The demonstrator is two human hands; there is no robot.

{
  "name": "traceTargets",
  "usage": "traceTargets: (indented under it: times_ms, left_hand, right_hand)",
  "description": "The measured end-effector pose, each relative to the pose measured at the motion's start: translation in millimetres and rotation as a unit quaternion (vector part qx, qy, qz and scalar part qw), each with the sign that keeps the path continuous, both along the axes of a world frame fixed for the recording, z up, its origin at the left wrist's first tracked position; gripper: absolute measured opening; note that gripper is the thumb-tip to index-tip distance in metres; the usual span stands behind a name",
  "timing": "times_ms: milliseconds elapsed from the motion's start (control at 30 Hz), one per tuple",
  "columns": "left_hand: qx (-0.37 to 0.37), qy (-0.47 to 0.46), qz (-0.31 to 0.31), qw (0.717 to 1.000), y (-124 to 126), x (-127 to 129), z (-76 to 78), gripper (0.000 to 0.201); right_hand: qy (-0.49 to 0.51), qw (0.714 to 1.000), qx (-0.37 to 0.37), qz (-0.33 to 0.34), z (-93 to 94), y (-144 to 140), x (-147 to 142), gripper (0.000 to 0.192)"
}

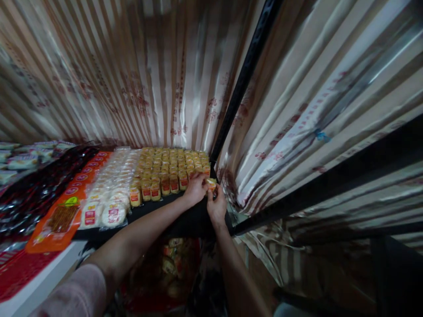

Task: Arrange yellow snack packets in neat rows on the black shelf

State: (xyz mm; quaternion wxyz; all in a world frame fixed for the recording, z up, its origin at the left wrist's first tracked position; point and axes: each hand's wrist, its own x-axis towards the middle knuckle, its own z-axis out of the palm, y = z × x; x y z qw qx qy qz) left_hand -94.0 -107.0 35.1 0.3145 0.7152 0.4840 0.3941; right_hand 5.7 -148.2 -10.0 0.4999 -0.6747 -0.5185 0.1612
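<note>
Packet (212, 182) between left grip (195, 190) and right grip (217, 207)

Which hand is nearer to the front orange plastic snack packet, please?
Left. The left hand is right of the orange packet, not touching; the right hand is farther right.

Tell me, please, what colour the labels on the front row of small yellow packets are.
The labels are mostly red; the head view shows them best.

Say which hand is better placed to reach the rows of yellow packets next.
Likely the left hand: it is nearer those yellow packets; the right hand is farther out. Both seem to hold one separate packet.
</note>
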Motion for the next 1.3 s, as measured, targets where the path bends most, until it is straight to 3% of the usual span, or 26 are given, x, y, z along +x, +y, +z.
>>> traceTargets:
  times_ms: [100,233,533,733,1067,1200,1300]
  left_hand:
    - [0.009,0.006,0.045,0.999,1,10,5.0,0.041]
    - [0.003,0.061,0.093,0.994,-7,13,4.9,0.038]
    - [-0.046,0.092,0.065,0.993,-9,12,-14.8,0.041]
    - [-0.044,0.1,0.063,0.992,-9,12,-20.1,0.045]
    - [-0.032,0.096,0.069,0.992,-10,10,-27.3,0.047]
    - [-0.036,0.094,0.068,0.993,-9,11,-29.7,0.045]
    - [-0.019,0.081,0.071,0.994,-8,12,-34.8,0.046]
  right_hand:
    - [-0.009,1.0,0.017,-0.02,-3.3,17,6,0.049]
    - [0.002,0.999,0.021,-0.039,-10.6,37,10,0.052]
    - [-0.03,0.999,0.013,-0.008,-20.7,64,12,0.047]
    - [-0.044,0.998,-0.013,0.039,-21.2,65,12,0.044]
    - [-0.015,0.997,0.012,0.073,-23.2,71,13,0.048]
    - [0.007,0.998,0.011,0.054,-23.4,73,11,0.044]
    - [0.0,0.998,0.06,0.003,-23.6,71,9,0.041]
